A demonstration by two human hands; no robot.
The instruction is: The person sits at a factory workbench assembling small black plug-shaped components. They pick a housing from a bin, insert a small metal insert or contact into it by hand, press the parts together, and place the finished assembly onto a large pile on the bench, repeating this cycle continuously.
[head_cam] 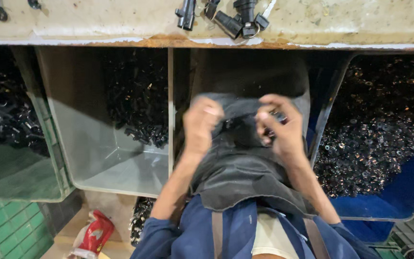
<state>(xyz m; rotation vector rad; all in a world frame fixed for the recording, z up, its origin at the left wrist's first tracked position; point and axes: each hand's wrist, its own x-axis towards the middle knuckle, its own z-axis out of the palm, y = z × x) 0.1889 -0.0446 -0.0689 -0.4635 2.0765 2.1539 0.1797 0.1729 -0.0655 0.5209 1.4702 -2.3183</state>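
Here, both hands, small dark part level

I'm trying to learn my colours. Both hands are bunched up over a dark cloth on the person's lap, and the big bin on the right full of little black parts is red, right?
Not quite. The bin on the right is blue, not red, as the head view shows. The rest holds: the left hand and right hand are bunched over the dark cloth, and that bin holds small black parts.
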